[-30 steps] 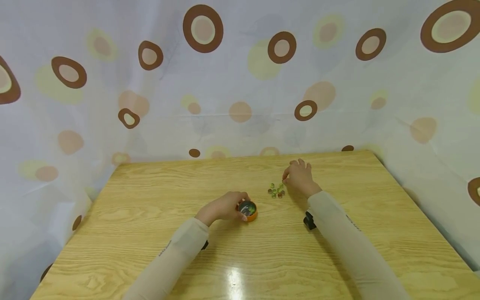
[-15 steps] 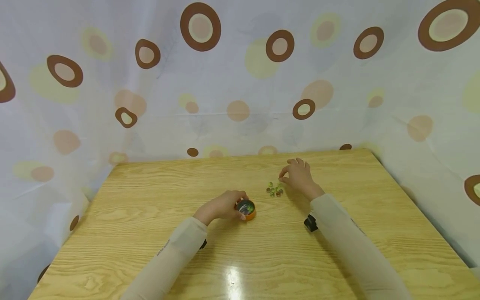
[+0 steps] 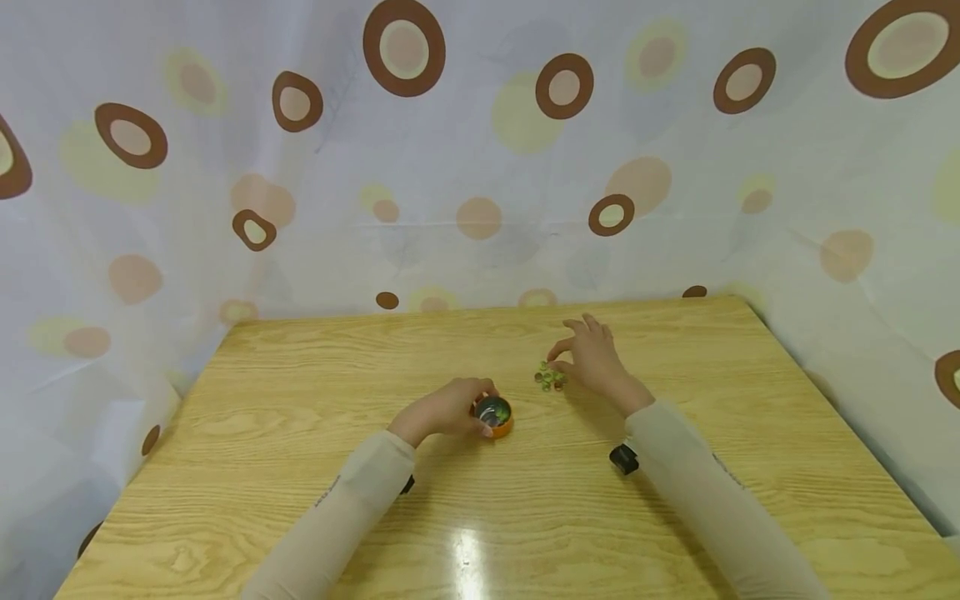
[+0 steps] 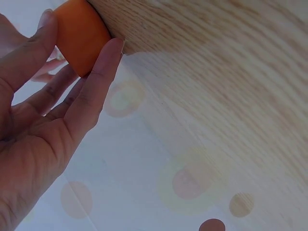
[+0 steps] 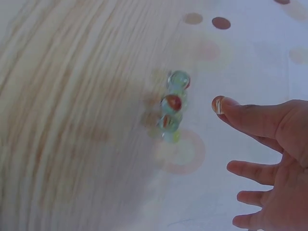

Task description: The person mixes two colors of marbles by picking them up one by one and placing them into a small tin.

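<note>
The right hand (image 3: 596,357) pinches a single glass marble (image 5: 217,105) between thumb and forefinger, with its other three fingers spread away. The left hand (image 3: 444,408) holds a small orange bowl (image 3: 501,431), thumb to one side and fingers round the other.

What has just changed is the place of the right hand: over the last second its thumb and forefinger have shifted left, from the right edge of the loose marbles (image 5: 171,103) to above the group as the head view shows it. The left hand and the bowl have hardly moved. The shift brings the pinched marble nearer to the bowl, so I judge that the picking-up is done and the marble is being carried, while the bowl is kept steady.

The pinched marble sits at the very end of the grip, with much of its round face showing past the thumb; the forefinger is mostly hidden behind the thumb in the right wrist view. The marble is apart from the others, which lie bunched on the wooden table (image 3: 315,408). The bowl stands to the left of that bunch and nearer to the person. Inside it shows a green patch (image 3: 502,413) (perhaps more glass, though it is too small to be sure).
</note>
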A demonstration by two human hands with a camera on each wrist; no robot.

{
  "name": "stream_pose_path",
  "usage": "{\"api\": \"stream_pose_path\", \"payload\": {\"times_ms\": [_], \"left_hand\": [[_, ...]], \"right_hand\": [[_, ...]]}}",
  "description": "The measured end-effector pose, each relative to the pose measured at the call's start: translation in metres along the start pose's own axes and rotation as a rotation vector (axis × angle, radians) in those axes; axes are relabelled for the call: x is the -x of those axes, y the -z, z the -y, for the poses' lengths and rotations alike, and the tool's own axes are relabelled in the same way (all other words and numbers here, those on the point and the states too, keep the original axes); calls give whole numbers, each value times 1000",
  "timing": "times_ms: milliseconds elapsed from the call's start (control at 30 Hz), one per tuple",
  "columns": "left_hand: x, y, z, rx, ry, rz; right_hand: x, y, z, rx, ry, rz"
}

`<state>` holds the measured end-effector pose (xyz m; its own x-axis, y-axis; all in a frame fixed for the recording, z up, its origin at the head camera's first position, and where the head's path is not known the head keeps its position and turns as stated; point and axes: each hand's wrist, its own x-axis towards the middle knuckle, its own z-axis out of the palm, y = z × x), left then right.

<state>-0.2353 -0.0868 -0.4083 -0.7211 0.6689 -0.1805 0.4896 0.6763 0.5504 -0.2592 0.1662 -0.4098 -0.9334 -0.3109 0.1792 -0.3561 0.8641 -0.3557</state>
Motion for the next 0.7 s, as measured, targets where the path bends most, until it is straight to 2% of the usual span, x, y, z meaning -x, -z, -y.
{"api": "stream_pose_path", "payload": {"times_ms": [433, 700], "left_hand": [[1, 3, 0, -7, -6, -2], [3, 4, -1, -2, -31, 4]], "right_hand": [[3, 2, 46, -16, 137, -42], [14, -3, 63, -79, 213, -25]]}}
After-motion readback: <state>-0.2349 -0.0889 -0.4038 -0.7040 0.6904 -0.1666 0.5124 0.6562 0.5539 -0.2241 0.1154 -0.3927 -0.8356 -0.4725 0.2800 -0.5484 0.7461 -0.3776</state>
